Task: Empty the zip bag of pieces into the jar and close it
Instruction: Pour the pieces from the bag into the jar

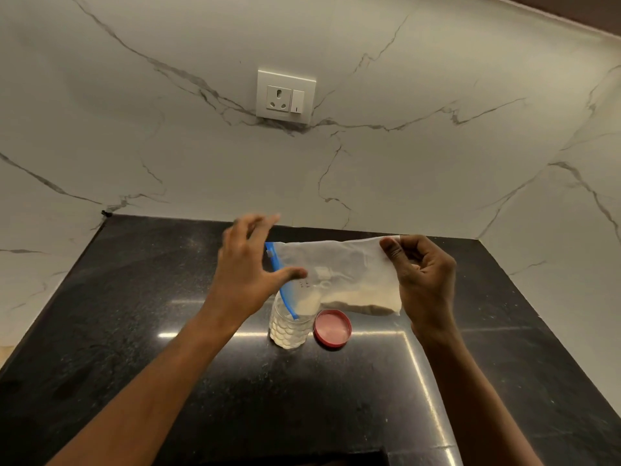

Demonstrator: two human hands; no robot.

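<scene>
A clear zip bag (339,264) with a blue zip strip hangs sideways above the counter, its zip end down over the mouth of a clear plastic jar (289,326). Pale pieces lie in the bag's lower right part and in the jar. My right hand (423,277) pinches the bag's bottom corner at the right. My left hand (250,264) is at the zip end, thumb on the bag's front, fingers spread behind it. The jar's red lid (332,328) lies upside down on the counter just right of the jar.
The black stone counter (134,314) runs to a white marbled wall with a socket and switch plate (285,95). The counter narrows between side walls at left and right. A dark cut-out shows at the counter's near edge.
</scene>
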